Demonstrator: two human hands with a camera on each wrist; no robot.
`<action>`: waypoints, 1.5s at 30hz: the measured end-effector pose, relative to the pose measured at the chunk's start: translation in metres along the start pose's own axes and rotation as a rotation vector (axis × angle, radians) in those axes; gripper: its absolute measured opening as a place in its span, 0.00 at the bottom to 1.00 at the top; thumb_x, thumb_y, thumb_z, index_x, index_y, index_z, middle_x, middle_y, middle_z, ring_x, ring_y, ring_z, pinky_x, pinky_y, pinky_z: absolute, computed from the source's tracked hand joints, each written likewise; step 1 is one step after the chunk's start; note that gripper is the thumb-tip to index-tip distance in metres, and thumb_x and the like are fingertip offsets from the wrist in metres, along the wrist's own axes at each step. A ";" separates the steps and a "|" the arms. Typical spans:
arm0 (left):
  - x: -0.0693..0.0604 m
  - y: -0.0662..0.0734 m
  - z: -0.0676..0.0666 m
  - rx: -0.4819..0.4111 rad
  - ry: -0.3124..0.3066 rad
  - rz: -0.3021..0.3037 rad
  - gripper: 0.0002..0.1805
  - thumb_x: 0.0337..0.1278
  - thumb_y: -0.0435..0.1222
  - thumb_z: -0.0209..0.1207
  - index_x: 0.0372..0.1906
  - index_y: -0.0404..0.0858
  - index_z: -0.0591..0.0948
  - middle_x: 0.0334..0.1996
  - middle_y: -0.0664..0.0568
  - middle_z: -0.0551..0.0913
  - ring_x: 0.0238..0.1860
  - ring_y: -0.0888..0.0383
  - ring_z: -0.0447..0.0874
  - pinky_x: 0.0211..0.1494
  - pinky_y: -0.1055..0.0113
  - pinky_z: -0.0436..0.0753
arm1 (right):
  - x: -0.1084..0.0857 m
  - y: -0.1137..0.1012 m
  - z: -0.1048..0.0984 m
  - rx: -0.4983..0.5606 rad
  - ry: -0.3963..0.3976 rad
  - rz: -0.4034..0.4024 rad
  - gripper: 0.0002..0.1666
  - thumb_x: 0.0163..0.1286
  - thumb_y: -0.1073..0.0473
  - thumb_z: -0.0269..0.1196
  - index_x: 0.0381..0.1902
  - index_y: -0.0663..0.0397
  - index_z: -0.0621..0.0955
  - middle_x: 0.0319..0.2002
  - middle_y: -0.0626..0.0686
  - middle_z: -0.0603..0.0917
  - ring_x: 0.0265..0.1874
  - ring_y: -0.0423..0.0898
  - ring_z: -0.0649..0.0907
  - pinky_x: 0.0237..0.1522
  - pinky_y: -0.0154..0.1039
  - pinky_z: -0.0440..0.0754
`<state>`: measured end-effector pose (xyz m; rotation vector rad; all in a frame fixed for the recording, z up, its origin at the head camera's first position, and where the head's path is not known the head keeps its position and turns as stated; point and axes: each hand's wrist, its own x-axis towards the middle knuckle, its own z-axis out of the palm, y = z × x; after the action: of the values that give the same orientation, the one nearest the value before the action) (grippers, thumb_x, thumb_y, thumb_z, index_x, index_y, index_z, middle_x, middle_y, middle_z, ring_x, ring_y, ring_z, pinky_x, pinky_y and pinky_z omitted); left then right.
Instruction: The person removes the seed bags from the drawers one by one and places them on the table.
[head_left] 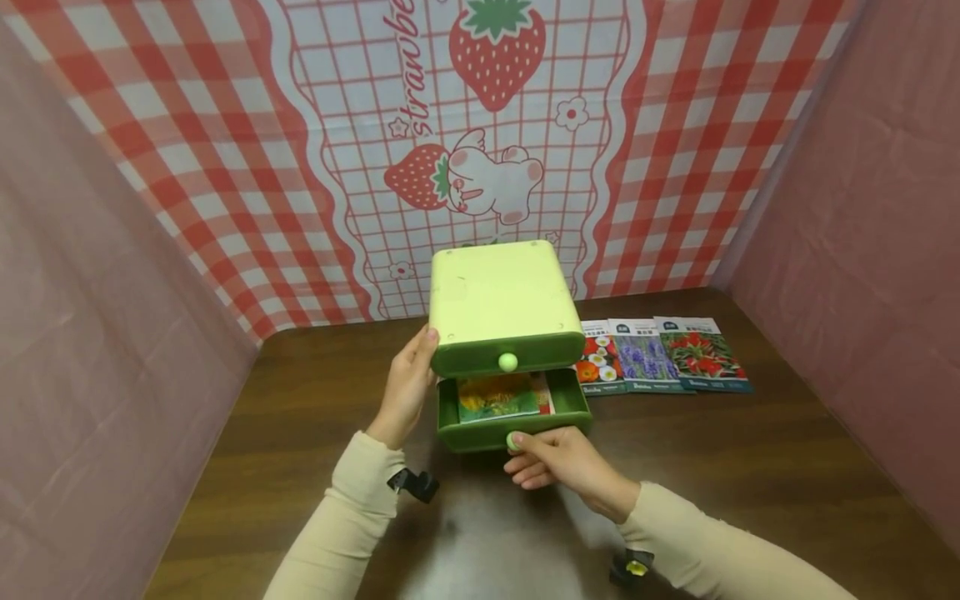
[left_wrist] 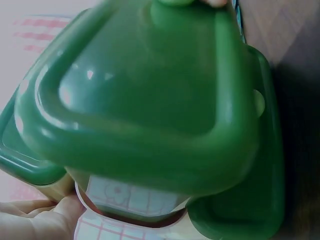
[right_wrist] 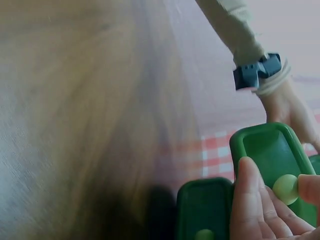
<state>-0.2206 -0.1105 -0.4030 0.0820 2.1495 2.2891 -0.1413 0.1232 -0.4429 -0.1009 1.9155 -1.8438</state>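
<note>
A small cabinet with a pale yellow-green top (head_left: pixel 502 292) and green drawer fronts stands on the table. Its middle drawer (head_left: pixel 480 435) is pulled out, and a seed packet with yellow flowers (head_left: pixel 498 398) lies inside it. At the cabinet's left side my left hand (head_left: pixel 405 387) presses with fairly straight fingers, also visible low in the left wrist view. My right hand (head_left: pixel 562 462) pinches the round light-green knob (right_wrist: pixel 286 189) of that drawer between thumb and index finger. The top drawer (head_left: pixel 465 358) and the lower drawer (right_wrist: pixel 204 207) sit closed above and below.
Several seed packets lie fanned out right of the cabinet: one with orange and white flowers (head_left: pixel 600 360), one purple (head_left: pixel 645 358), one red (head_left: pixel 701 354). Behind stands a strawberry-print checked cloth (head_left: pixel 660 167). Pink cloth (head_left: pixel 847 208) hangs at both sides of the wooden table (head_left: pixel 780 467).
</note>
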 end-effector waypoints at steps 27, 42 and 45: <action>0.001 -0.001 -0.001 -0.051 -0.047 0.040 0.37 0.74 0.53 0.46 0.76 0.34 0.56 0.77 0.46 0.56 0.73 0.48 0.64 0.72 0.55 0.70 | -0.036 0.033 0.016 0.053 -0.004 -0.004 0.31 0.72 0.50 0.59 0.50 0.80 0.79 0.41 0.67 0.88 0.30 0.45 0.89 0.37 0.42 0.89; 0.000 0.000 0.001 -0.068 -0.045 0.043 0.36 0.74 0.51 0.47 0.76 0.34 0.56 0.77 0.45 0.57 0.72 0.48 0.66 0.71 0.57 0.71 | -0.038 0.039 0.016 0.065 0.002 -0.023 0.30 0.73 0.51 0.59 0.51 0.81 0.78 0.40 0.67 0.87 0.30 0.45 0.89 0.39 0.46 0.89; 0.000 0.000 0.001 -0.059 -0.042 0.040 0.37 0.74 0.51 0.47 0.76 0.33 0.56 0.77 0.45 0.56 0.72 0.48 0.65 0.71 0.57 0.71 | -0.038 0.039 0.016 0.051 -0.008 -0.020 0.30 0.73 0.50 0.59 0.49 0.80 0.78 0.39 0.67 0.88 0.29 0.45 0.89 0.38 0.44 0.89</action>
<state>-0.2205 -0.1095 -0.4027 0.1737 2.0773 2.3480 -0.0916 0.1264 -0.4691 -0.1115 1.8675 -1.9010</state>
